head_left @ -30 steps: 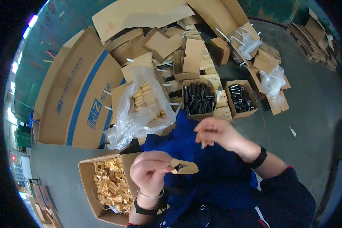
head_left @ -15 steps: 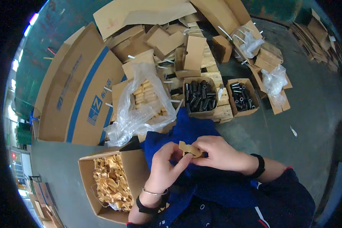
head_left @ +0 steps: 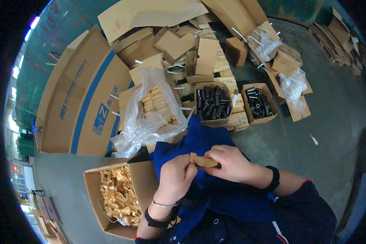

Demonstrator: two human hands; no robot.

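Over the dark blue cloth (head_left: 203, 138) across my lap, both hands grip one small piece wrapped in tan paper (head_left: 205, 162). My left hand (head_left: 177, 177) pinches the paper's left end, thumb and fingers pressed together. Closed around the other end is my right hand (head_left: 232, 164). A dark tip peeks out beside its fingers, and the paper hides the rest. Left of my lap stands a carton (head_left: 148, 183) filled with crumpled tan paper wrappers (head_left: 120, 191). Beyond my hands, an open carton lined with a clear plastic bag (head_left: 138, 132) holds several tan paper-wrapped pieces (head_left: 155, 101).
Two small cartons of black tubes (head_left: 213, 103) (head_left: 258, 103) stand ahead, one on a wooden pallet (head_left: 240, 116). Flattened cardboard (head_left: 150, 16) and open boxes lie behind. A large carton with a blue stripe (head_left: 91, 97) leans at left. Crumpled plastic (head_left: 293, 87) lies at right.
The tan paper now stretches flatter and more level between my hands. My left fingers have curled in closer on its end, with the thumb drawn back.
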